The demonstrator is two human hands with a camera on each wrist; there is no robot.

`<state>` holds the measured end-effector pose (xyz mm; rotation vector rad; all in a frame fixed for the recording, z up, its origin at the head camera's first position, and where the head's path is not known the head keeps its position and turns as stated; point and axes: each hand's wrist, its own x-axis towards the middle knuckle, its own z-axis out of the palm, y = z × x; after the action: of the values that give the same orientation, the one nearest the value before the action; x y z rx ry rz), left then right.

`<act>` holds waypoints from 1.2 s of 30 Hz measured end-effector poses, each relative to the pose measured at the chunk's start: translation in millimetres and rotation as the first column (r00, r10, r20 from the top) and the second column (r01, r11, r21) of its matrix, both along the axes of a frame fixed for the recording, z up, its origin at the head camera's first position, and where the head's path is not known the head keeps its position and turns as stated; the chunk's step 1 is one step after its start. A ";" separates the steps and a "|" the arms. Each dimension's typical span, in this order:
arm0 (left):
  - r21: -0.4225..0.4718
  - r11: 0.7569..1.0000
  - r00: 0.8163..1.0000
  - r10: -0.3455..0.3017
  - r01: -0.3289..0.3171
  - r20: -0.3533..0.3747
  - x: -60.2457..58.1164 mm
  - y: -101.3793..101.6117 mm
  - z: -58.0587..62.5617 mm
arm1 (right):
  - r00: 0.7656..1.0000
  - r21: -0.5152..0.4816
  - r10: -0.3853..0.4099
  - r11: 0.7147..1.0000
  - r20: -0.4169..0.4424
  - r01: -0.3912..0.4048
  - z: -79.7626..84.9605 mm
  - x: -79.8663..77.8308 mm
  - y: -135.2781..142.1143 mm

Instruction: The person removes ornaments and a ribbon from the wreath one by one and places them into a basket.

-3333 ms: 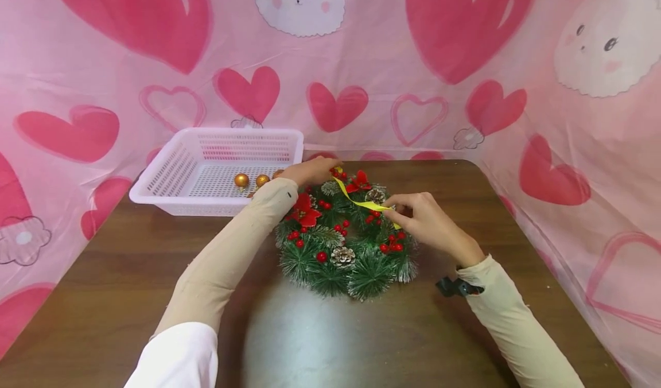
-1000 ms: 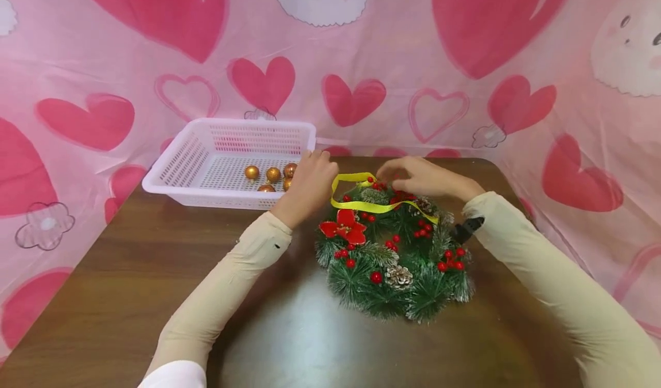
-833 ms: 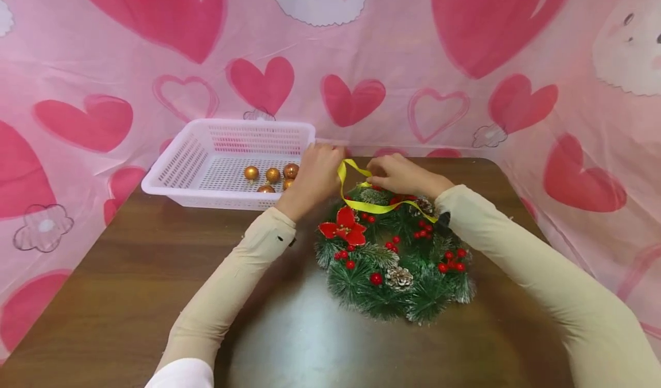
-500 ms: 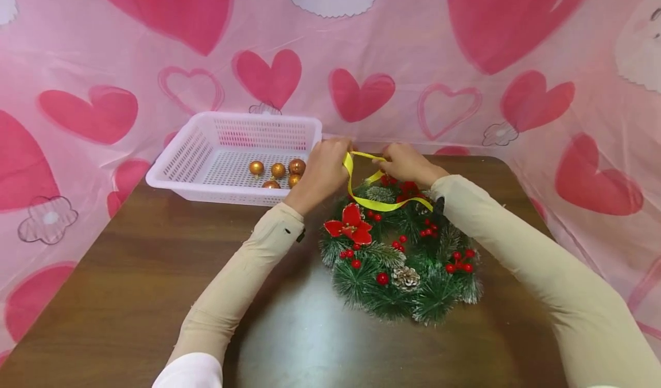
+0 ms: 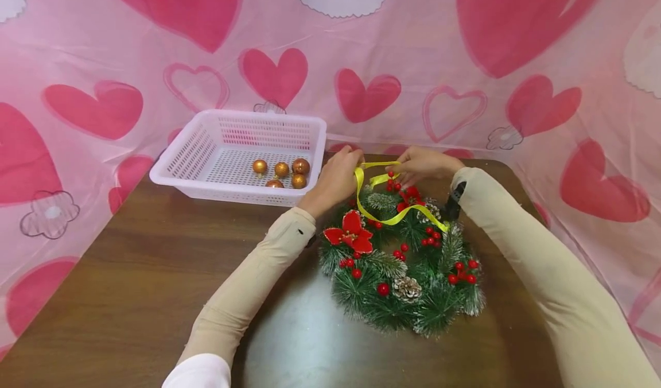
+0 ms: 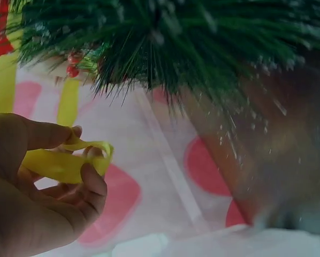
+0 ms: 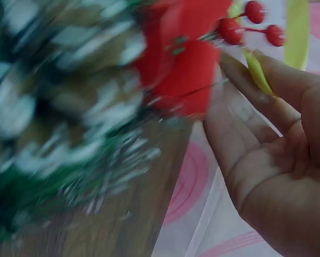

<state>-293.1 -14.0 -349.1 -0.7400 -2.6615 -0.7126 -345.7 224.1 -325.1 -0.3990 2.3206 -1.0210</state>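
A green wreath [image 5: 372, 296] with red berries, pinecones and red cloth flowers lies on the wooden table. A yellow ribbon [image 5: 395, 218] loops over its far side, one length trailing across the wreath. My left hand [image 5: 338, 175], at the wreath's far left, pinches the ribbon; in the left wrist view a folded loop of the ribbon [image 6: 55, 166] runs through its curled fingers. At the far right, my right hand [image 5: 426, 164] pinches another part of the ribbon [image 7: 259, 72] between thumb and forefinger, beside red berries [image 7: 231, 31] and a red flower [image 7: 187, 64].
Left of the wreath, at the back, stands a white plastic basket [image 5: 227, 191] holding several gold and copper baubles [image 5: 281, 170]. The brown table [image 5: 155, 284] ends at a pink heart-patterned cloth [image 5: 361, 38] behind and to the right.
Both hands have come to the wreath's far side, the left off the basket edge and the right from the wreath's right side. The ribbon is now raised in a loop between them.
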 end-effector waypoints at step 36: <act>0.278 0.958 0.997 -0.069 0.074 -0.029 24.0 -14.5 -0.4 | 0.654 -0.170 -0.196 0.980 -0.730 0.103 64.5 30.5 -36.1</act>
<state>-269.1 -28.5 -349.5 -0.7616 -2.4551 -1.0668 -315.2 188.0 -260.6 -0.8111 3.0783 -1.2334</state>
